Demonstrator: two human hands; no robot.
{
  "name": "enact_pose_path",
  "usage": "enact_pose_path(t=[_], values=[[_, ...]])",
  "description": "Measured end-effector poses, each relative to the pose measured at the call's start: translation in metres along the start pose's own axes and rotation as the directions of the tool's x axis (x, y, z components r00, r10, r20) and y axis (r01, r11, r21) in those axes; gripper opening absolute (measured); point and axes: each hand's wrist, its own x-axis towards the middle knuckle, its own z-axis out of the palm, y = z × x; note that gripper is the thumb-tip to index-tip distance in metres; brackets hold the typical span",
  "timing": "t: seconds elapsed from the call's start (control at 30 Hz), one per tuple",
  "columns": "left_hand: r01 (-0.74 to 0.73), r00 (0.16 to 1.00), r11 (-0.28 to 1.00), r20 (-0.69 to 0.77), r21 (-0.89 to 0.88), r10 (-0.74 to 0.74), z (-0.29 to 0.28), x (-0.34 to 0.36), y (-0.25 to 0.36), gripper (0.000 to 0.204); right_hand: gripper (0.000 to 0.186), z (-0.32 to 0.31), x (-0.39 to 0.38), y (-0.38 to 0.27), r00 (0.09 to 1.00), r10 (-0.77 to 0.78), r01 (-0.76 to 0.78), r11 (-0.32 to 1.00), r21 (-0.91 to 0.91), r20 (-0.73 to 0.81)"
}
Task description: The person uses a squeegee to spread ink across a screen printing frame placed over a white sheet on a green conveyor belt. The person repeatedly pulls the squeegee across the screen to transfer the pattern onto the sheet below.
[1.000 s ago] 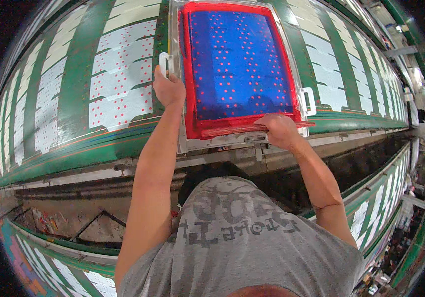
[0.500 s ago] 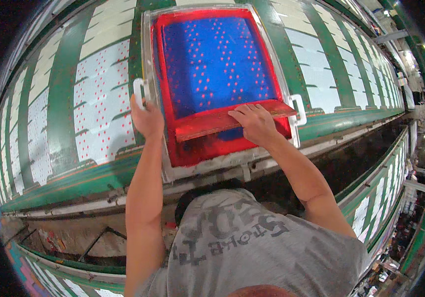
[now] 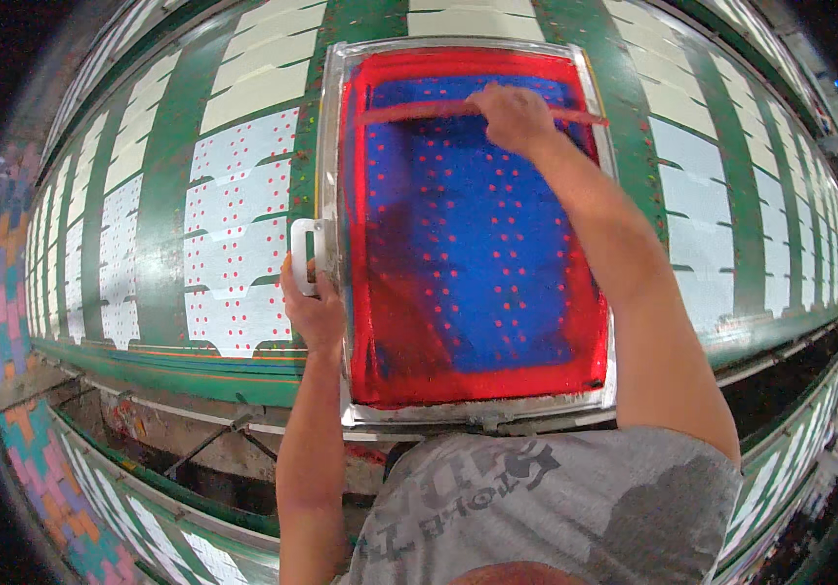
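A printing screen with a silver frame (image 3: 601, 107), red ink round its edges and a blue mesh (image 3: 468, 244) dotted with red lies on the green table (image 3: 160, 102). My right hand (image 3: 515, 119) is closed on a long red squeegee (image 3: 409, 109) lying across the screen near its far end. At the screen's left side my left hand (image 3: 312, 302) grips the white handle (image 3: 302, 244), with some fingers behind it. My right forearm covers part of the mesh and the right side of the frame.
Rows of white sheets run along the table, some with red dots (image 3: 234, 234), some plain (image 3: 692, 244). A metal rail (image 3: 243, 419) runs along its near edge. Another green table with sheets (image 3: 136, 507) stands behind me, and colourful tiles (image 3: 24, 429) show at the far left.
My right hand has carried the squeegee from the screen's near end to near its far end, leaving red smears below. My left hand stays on the handle. The camera view has shifted.
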Motion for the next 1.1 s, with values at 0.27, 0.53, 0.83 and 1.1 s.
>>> enact_pose_path(t=[0.27,0.53,0.83,1.1], values=[[0.048,0.999,0.992,0.001,0.12,-0.048,-0.002,0.001,0.008,0.062,0.039,-0.002,0.094,0.063,0.98,0.059,-0.06,0.998,0.001,0.188],[0.061,0.998,0.995,0.03,0.075,-0.063,-0.002,-0.003,0.005,0.062,0.05,0.009,0.109,0.079,0.994,0.084,-0.08,0.995,-0.056,0.074],[0.021,1.0,0.994,0.012,0.104,-0.022,-0.003,0.0,0.009,0.059,0.049,-0.017,0.085,0.059,0.967,-0.013,-0.001,0.999,0.054,0.253],[-0.136,0.99,0.988,-0.039,0.068,0.138,0.001,-0.001,-0.004,0.057,0.033,-0.05,-0.01,-0.007,0.96,-0.123,0.091,0.986,0.138,0.251]])
